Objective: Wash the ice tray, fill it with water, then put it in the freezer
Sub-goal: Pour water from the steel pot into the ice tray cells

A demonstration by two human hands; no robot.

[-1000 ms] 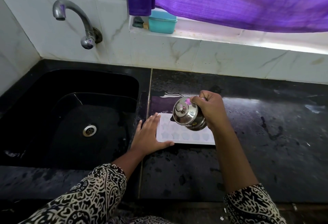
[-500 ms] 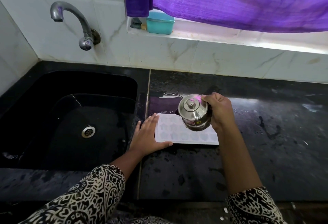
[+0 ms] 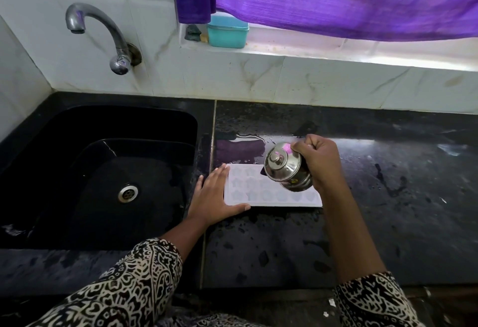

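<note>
Patterned sleeves (image 3: 129, 288) at the bottom edge, both forearms reaching out over the black counter (image 3: 388, 223).

Left hand (image 3: 214, 197): flat, fingers straight and together, palm down on the counter. Fingers lie against the left end of the ice tray (image 3: 258, 189) and the thumb runs along its near edge. It braces the tray without grasping it.

Ice tray: white, flat on the counter just right of the sink (image 3: 155, 119), long side facing the person. The near-row pockets look bluish. Whether water stands in them cannot be told.

Right hand (image 3: 319, 161): fingers clenched round a lidded steel pot (image 3: 284, 168), held above the tray's right half. The pot is tipped so its knobbed lid faces the camera. No stream is visible.

Change over the last second: the pot has drifted rightward along the tray, from left of centre toward the right end. The left hand has held its place and the tray has not shifted.

Judgement: this is the filling step, worked pocket by pocket, with the right end still to go. The freezer step is not yet begun.

A puddle (image 3: 243, 145) lies on the counter just behind the tray, so a carry may slip or spill.

Farther back: tap (image 3: 103, 29) over the sink, not running. A teal box (image 3: 227, 33) sits on the sill under a purple curtain (image 3: 336, 0).
</note>
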